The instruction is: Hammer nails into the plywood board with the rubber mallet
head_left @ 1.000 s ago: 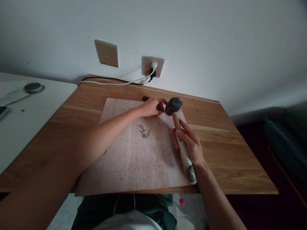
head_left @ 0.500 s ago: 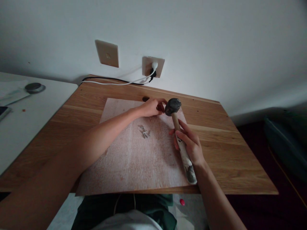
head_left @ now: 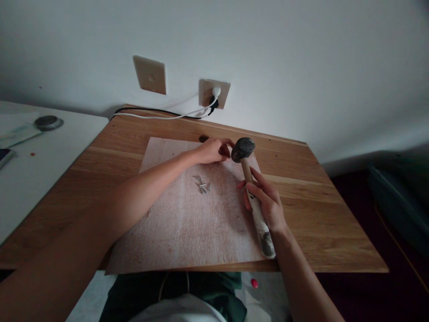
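Note:
My right hand (head_left: 266,199) is wrapped round the handle of a mallet (head_left: 258,214) with a dark, rounded head and a worn, pale handle. The mallet's head is up and away from me, close to my left hand. My left hand (head_left: 214,150) rests at the far part of a pale, reddish-speckled board (head_left: 187,223), fingers curled and tips together. What those fingertips hold, if anything, is too small and shaded to make out. Several silvery nails (head_left: 202,184) lie in a loose heap on the board, nearer to me than my left hand.
The board lies on a wooden tabletop (head_left: 308,214) against a white wall. Two cables run along its back edge to a wall socket (head_left: 214,93). A white table (head_left: 67,147) with a dark round object (head_left: 47,122) adjoins on the left. A small red object (head_left: 254,283) is on the floor.
The mallet's head has shifted very slightly to the right. My left hand and the nails have stayed in place.

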The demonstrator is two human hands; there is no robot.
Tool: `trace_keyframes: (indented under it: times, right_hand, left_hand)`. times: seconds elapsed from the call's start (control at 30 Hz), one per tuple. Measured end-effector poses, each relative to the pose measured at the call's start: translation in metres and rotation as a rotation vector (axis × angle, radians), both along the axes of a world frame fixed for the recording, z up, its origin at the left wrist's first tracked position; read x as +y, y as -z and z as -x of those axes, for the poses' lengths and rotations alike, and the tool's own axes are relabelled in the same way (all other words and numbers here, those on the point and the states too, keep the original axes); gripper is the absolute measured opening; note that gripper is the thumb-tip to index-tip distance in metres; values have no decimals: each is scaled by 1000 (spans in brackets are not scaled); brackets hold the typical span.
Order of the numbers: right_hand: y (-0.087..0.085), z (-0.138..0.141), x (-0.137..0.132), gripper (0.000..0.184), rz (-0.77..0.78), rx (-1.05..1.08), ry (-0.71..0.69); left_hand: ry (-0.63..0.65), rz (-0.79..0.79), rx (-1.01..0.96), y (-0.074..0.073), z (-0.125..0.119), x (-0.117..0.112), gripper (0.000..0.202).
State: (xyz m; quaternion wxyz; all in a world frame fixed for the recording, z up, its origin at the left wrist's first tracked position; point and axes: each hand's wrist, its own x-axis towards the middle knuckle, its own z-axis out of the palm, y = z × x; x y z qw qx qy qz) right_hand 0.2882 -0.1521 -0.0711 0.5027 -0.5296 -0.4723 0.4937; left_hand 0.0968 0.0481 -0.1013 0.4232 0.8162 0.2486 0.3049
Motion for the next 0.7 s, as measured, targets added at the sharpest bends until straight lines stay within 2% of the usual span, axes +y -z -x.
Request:
trace_keyframes:
  times: [0.13, 0.23, 0.33, 0.4, 0.47, 0.53, 0.6, 0.7]
  right_hand:
    - [-1, 0, 0, 62, 2, 16, 4]
    - [-1, 2, 0, 60, -5, 40, 36]
    - [0, 3, 1, 57, -23, 70, 59]
    - [0, 3, 1, 58, -30, 82, 66]
    - [0, 3, 1, 60, -24, 85, 74]
    - [-1, 3, 0, 62, -13, 82, 83]
    - [-1, 3, -1, 63, -7, 76, 86]
    - [-1, 3, 0, 63, -13, 57, 73]
  left_hand:
    - [-4, 0, 20, -1, -1, -2, 42]
    - [-20, -6, 58, -7, 0, -4, 41]
    - [-50, -87, 121, -24, 11, -7, 34]
    - [-64, -192, 187, -39, 27, -12, 19]
    - [63, -242, 269, -54, 45, -19, 11]
    - [222, -194, 393, -67, 60, -30, 14]
    - [264, -159, 529, -76, 68, -43, 18]
    - [297, -142, 715, -82, 68, -59, 18]
